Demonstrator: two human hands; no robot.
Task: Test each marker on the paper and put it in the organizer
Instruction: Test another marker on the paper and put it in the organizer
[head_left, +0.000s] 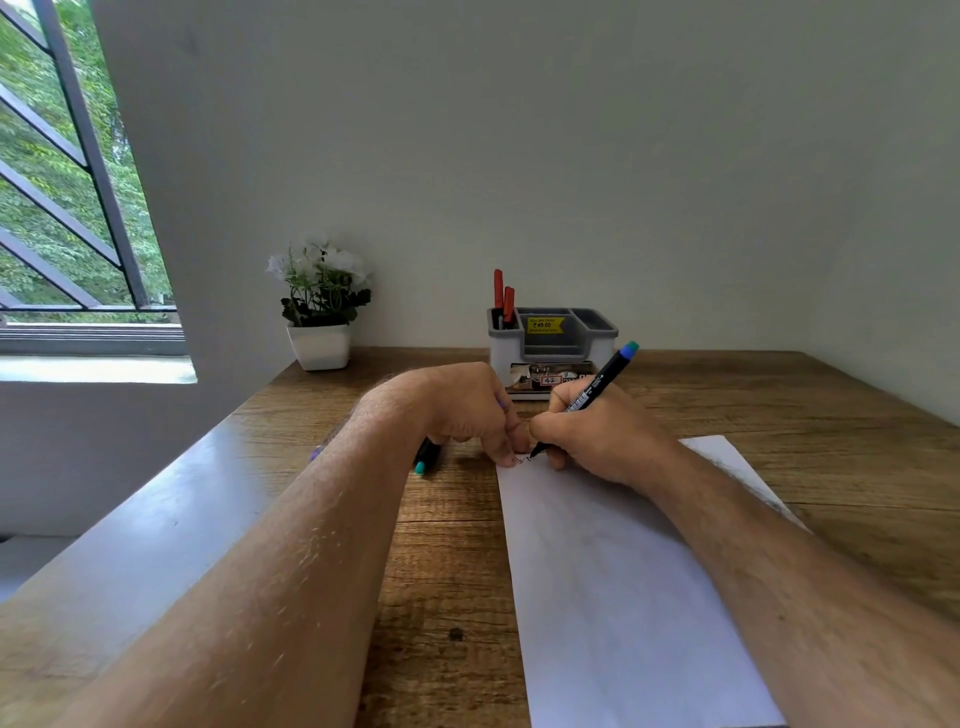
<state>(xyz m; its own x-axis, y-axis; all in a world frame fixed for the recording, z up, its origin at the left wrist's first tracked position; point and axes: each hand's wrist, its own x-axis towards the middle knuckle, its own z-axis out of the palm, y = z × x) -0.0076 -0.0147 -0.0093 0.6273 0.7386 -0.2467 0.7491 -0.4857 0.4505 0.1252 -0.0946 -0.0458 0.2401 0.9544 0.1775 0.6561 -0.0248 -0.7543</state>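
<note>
Two red markers (503, 297) already in grey plastic organizer (551, 335). Right hand (597, 436) grips black teal-capped marker (587, 397), writing on white paper sheet (623, 582) beside left hand (467, 410) fingertips, which pin the sheet; teal-ended marker (426, 457) under them untested.

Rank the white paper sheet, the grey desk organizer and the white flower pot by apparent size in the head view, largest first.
1. White paper sheet, clearly the largest, though it also lies nearest the camera.
2. Grey desk organizer.
3. White flower pot, smallest; the pot alone, without its flowers.
</note>
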